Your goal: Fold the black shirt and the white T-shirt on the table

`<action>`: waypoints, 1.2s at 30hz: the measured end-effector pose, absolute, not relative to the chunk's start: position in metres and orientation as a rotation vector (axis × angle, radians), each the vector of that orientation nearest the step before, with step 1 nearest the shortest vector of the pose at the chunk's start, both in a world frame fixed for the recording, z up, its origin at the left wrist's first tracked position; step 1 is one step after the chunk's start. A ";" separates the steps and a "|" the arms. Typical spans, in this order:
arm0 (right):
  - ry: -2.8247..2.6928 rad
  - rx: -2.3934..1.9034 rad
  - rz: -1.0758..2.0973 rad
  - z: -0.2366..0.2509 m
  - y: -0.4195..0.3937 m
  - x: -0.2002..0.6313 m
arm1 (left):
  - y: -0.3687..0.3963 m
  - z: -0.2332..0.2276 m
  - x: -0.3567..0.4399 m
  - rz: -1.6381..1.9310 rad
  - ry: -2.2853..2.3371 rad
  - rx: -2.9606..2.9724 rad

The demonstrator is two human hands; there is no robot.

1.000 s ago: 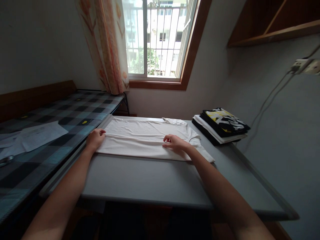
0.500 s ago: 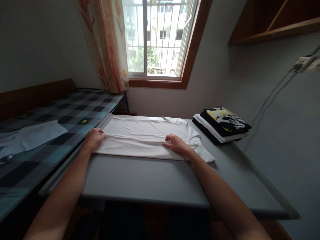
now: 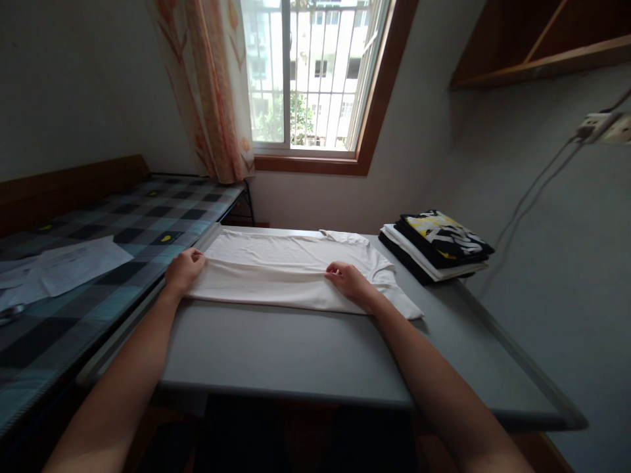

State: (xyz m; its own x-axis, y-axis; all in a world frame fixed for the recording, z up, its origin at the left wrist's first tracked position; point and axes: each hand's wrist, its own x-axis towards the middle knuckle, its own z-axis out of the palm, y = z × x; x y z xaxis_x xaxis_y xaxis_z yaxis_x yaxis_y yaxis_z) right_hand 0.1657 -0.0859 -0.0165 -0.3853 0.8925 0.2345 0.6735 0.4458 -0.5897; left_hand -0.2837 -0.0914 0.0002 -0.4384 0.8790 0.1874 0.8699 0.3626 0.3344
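Two forearms enter from the near edge, one hand each. One grey table (image 3: 305,355) carries one white shirt (image 3: 290,259) and one stack (image 3: 436,246) of folded clothes.

The shirt lies flat on the far half of the table, its long axis running left to right across the view. The collar end points right, toward the stack; the hem end points left, at the table's left edge. A fold line runs along the length of the shirt, with the near strip doubled over. One sleeve (image 3: 401,305) sticks out at the near right corner, flat on the table.

Left hand (image 3: 183,270): fingers curled in, closed on the folded edge of the shirt at its left end. Right hand (image 3: 351,281): fingers bent and drawn together, pinching the same folded edge nearer the collar end, palm down on the cloth. The two hands are well apart, on one line along the fold.

The stack sits at the table's far right corner, just beside the shirt's collar end but apart from it. The top piece is black with yellow and white print; white and black layers show beneath. The exact number of pieces cannot be told.

Left of the table stands one bed (image 3: 148,217) with a checked cover, with white papers (image 3: 69,263) on it. Beyond, one window (image 3: 305,79) with one curtain (image 3: 211,92) at its left.
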 end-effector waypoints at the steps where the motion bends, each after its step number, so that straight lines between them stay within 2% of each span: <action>1: -2.193 -1.332 0.501 -0.017 -0.086 0.166 | -0.092 0.000 -0.283 0.589 2.581 1.668; 6: -2.245 -1.383 0.423 -0.018 -0.086 0.164 | -0.093 -0.003 -0.281 0.649 2.627 1.731; 12: -2.270 -1.463 0.309 -0.016 -0.089 0.162 | -0.093 -0.008 -0.283 0.448 2.600 1.816; 17: -2.291 -1.449 0.317 -0.014 -0.089 0.168 | -0.095 -0.008 -0.272 0.548 2.671 1.955; 22: -2.306 -1.324 0.324 -0.018 -0.086 0.168 | -0.089 -0.018 -0.253 0.620 2.313 2.285; 26: -2.284 -1.367 0.319 -0.015 -0.089 0.166 | -0.084 -0.029 -0.249 0.537 2.091 2.340; 30: -2.234 -1.480 0.400 -0.001 -0.092 0.183 | -0.083 -0.031 -0.253 0.494 2.082 2.289; 36: -2.179 -1.695 0.752 0.013 -0.083 0.251 | -0.083 -0.030 -0.256 0.483 2.100 2.268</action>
State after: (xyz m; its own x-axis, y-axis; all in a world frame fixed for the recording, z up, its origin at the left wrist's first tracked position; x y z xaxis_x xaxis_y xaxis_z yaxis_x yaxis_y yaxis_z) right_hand 0.2507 -0.0834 0.0133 -0.2729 0.9574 -0.0945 0.8117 0.1765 -0.5567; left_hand -0.2565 -0.0830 -0.0300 0.0512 0.9753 0.2148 0.9712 -0.0988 0.2169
